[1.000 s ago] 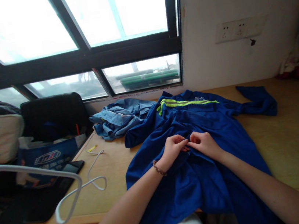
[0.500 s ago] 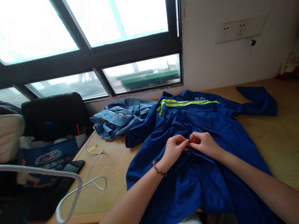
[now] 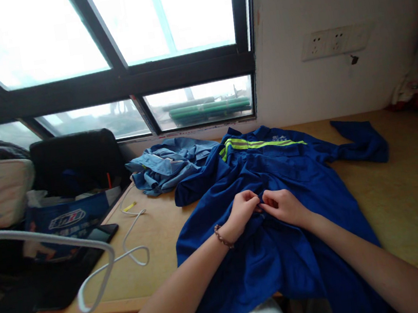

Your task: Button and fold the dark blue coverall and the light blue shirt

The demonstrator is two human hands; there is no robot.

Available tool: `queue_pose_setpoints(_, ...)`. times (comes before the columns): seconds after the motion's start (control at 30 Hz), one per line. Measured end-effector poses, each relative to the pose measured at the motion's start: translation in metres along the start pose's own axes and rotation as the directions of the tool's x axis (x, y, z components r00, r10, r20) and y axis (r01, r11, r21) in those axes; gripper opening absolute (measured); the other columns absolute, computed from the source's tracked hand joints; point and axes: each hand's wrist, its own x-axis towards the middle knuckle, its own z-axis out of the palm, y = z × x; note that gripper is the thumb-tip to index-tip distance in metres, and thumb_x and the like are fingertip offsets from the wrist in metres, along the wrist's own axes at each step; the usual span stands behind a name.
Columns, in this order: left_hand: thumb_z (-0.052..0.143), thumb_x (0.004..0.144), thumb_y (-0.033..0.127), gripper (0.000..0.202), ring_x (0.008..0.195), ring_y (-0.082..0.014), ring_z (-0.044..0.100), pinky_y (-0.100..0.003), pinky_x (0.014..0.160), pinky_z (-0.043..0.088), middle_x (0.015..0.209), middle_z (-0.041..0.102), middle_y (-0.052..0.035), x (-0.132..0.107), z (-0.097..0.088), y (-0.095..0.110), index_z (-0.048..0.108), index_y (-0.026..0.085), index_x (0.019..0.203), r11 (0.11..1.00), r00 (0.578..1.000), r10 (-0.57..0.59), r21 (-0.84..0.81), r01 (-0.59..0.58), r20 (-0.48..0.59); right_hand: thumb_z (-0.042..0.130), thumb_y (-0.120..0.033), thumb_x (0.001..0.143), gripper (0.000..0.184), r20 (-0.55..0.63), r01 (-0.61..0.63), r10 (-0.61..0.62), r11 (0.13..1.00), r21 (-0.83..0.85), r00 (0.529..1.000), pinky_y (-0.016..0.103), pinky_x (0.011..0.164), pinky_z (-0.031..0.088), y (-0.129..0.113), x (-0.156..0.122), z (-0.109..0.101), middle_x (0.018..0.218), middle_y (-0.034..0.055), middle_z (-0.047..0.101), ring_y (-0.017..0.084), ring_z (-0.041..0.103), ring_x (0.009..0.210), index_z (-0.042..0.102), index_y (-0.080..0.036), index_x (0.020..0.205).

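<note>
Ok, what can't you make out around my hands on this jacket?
Head view only:
- What the left hand and right hand pinch on the blue work jacket: hidden by the hands themselves.
- Chest logo: too small to read.
- The jacket's lower end: cut off by the bottom edge.

The left hand (image 3: 241,208) and the right hand (image 3: 284,206) now sit a little lower on the front of the blue work jacket (image 3: 276,167) than a second ago. Their pinching fingertips meet slightly nearer the person and a touch further left.
</note>
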Motion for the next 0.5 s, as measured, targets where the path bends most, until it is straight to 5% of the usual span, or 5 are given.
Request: queue_pose_setpoints(0.5,0.049,0.052,-0.001,0.024,0.051,-0.0059,0.05,-0.017,0.049,0.041,0.061,0.051,0.0034,-0.0045,0.0033,0.0037,0.049,0.013,0.072,0.992,0.998,-0.034,-0.121,0.026,-0.061,0.047,-0.021,0.076,0.014,0.012,0.062,-0.062,0.997,-0.042,0.998,0.02,0.049,0.026,-0.0027,-0.0011,0.0001,0.055,-0.004,0.047,0.008,0.041,0.049,0.043,-0.018,0.063)
